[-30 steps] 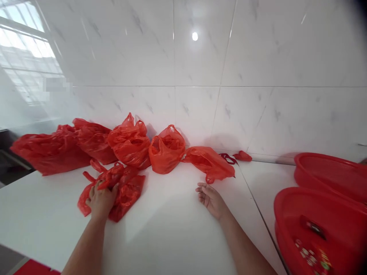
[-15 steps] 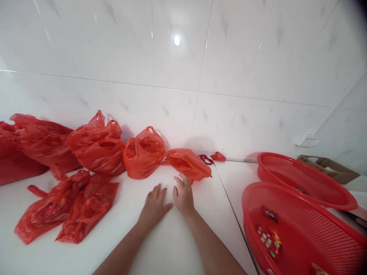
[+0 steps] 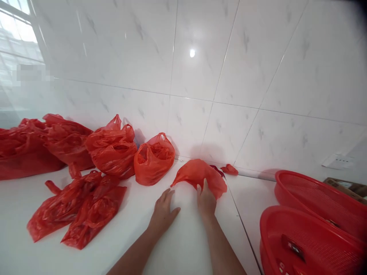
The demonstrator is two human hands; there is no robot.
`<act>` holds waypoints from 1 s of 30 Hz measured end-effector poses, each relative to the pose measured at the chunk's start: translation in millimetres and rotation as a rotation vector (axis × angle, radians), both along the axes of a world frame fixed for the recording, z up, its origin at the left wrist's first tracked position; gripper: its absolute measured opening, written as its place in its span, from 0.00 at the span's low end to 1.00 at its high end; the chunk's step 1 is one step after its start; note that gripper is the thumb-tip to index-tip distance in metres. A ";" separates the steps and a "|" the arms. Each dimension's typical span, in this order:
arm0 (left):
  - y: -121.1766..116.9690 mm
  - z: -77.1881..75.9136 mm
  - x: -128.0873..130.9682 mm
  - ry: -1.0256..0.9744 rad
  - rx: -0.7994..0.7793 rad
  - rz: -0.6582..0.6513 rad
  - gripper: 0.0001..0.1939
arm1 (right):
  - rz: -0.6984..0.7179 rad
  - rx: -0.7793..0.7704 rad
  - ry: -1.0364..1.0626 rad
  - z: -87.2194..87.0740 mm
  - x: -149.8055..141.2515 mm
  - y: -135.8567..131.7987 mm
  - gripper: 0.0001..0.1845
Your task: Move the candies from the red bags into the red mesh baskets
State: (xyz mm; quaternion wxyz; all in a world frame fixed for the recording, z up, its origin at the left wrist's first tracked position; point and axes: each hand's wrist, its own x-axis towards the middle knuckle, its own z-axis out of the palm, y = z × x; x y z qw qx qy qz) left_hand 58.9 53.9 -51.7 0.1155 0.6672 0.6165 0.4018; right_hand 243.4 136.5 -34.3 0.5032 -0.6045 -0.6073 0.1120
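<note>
A thin red plastic bag [image 3: 197, 173] lies loosely against the wall side of the white tabletop, its near edge arched up. My right hand [image 3: 207, 200] is at its near right part, thumb and forefinger apart, the fingertips overlapping the film; the other fingers are partly hidden. My left hand [image 3: 163, 210] rests near the bag's left corner, fingers stretched and thumb spread, holding nothing. Left of the loose bag stands a filled red bag [image 3: 153, 164] with its handle loop up. Flatter red bags [image 3: 91, 210] lie at the front left.
More full red bags [image 3: 111, 152] line the tiled wall on the left. Two red mesh baskets [image 3: 266, 233] stand at the right, small packets inside the nearer one. A small red scrap [image 3: 229, 169] lies by the wall. A cardboard box [image 3: 348, 189] is behind the baskets.
The loose bag has spread and bulged upward, its near edge now arched. My right hand has moved onto its near right part. The view has swung, shifting everything rightward.
</note>
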 end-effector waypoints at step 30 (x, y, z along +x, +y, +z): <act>-0.7 17.7 11.5 -0.132 0.087 -0.150 0.45 | 0.418 -0.223 0.335 -2.3 -40.7 -20.3 0.09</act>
